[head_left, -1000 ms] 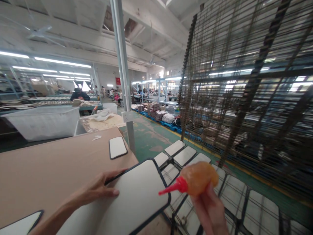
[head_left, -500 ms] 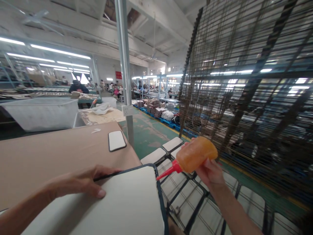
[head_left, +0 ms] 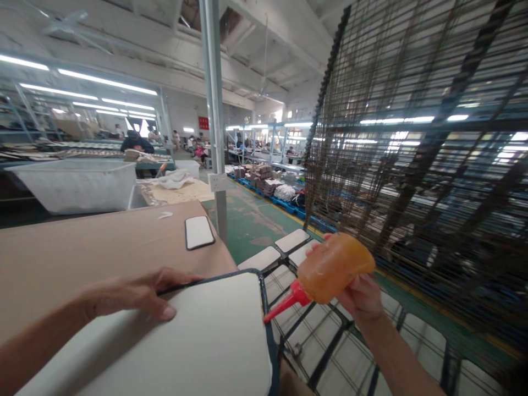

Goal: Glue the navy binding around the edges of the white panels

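My left hand [head_left: 140, 294] grips the far edge of a white panel with a dark border [head_left: 206, 335], its thumb lying on the white face and its fingers hidden behind the edge. In my right hand [head_left: 363, 294] is an orange glue bottle [head_left: 336, 268] with a red pointed nozzle, tipped downward. The nozzle's tip is at the panel's right border, near the seam between white face and dark edging. A thin glossy line shows along that seam above the tip.
A small dark-edged white panel [head_left: 199, 232] lies on the brown-covered table [head_left: 103, 242]. Several similar panels sit on a wire rack [head_left: 313, 341] at lower right. Tall wire racks [head_left: 412, 137] rise on the right. A metal post [head_left: 214, 110] stands beyond the table; a white bin [head_left: 78, 187] is behind it.
The bottle's nozzle tip has moved down along the panel's right border, toward me. My left hand keeps its hold on the panel. The view has shifted slightly.
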Demonstrator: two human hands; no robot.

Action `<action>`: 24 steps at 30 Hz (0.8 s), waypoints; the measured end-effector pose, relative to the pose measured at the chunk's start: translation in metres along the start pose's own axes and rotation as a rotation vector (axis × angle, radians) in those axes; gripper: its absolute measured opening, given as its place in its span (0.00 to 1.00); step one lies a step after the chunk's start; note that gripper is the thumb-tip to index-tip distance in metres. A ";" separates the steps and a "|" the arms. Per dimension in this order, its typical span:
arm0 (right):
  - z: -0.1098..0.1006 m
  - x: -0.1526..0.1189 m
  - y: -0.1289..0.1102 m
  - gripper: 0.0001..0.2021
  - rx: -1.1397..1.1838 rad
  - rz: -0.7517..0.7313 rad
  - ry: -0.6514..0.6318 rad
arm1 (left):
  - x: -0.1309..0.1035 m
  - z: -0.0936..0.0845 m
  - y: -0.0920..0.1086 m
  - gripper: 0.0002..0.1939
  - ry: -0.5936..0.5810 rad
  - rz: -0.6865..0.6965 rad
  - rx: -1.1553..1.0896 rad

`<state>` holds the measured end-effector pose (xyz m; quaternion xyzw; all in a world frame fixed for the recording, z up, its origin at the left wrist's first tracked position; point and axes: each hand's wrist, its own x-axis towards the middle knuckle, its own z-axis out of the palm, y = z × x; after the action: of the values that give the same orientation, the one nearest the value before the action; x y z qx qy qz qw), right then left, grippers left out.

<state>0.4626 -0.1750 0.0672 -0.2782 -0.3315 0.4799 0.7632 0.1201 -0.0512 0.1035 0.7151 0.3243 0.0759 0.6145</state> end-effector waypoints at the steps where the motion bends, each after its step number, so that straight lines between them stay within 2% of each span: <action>1: 0.001 -0.001 0.000 0.38 -0.004 -0.002 0.000 | 0.000 0.000 0.000 0.30 -0.007 -0.007 0.020; 6: 0.001 -0.004 -0.001 0.39 -0.031 0.005 -0.006 | 0.004 0.002 -0.008 0.34 0.042 -0.003 -0.003; 12: -0.002 -0.006 0.000 0.35 -0.065 0.014 -0.027 | 0.008 -0.001 -0.019 0.38 0.020 -0.005 -0.019; 14: -0.001 -0.007 -0.001 0.35 -0.071 0.023 -0.026 | 0.006 -0.003 -0.019 0.37 0.040 -0.010 0.005; 19: 0.003 -0.009 -0.001 0.36 -0.071 0.038 0.008 | -0.003 -0.006 -0.012 0.33 -0.025 -0.009 0.023; 24: -0.001 -0.011 0.003 0.34 -0.064 0.045 -0.041 | -0.002 -0.011 -0.022 0.34 -0.007 -0.004 -0.035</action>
<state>0.4580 -0.1836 0.0620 -0.2998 -0.3559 0.4916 0.7361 0.1049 -0.0424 0.0861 0.7040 0.3222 0.0780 0.6280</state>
